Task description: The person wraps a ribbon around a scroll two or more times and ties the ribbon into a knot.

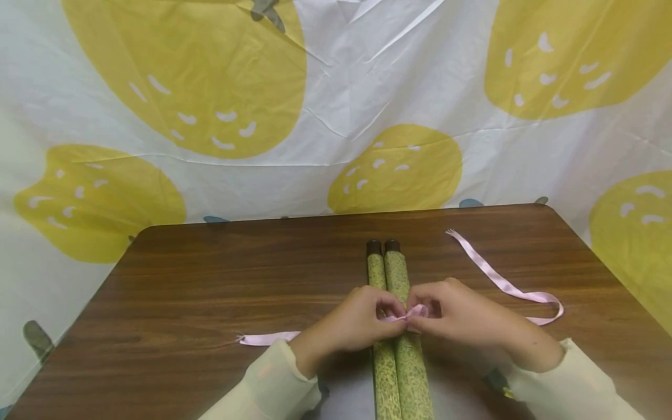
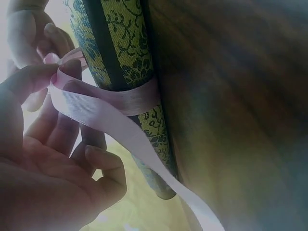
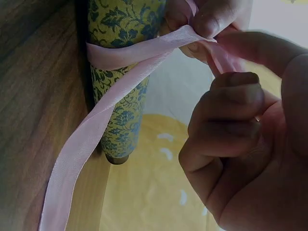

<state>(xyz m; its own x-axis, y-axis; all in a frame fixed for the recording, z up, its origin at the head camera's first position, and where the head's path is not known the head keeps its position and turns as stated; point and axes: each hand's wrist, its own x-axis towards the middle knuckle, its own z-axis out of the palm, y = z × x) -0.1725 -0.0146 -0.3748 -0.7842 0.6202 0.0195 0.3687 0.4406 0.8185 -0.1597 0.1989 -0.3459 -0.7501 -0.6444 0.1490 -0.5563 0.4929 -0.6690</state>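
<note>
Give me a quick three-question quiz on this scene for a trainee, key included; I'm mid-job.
1. True or false: the left grip and the right grip both pinch the pink ribbon.
2. Which loose ribbon end lies nearer the far edge of the table?
A) the one on the person's left
B) the one on the person's right
3. Fill in: ___ patterned rolls lie side by side beneath the pinched ribbon.

Key: 1. True. 2. B. 3. Two.
</note>
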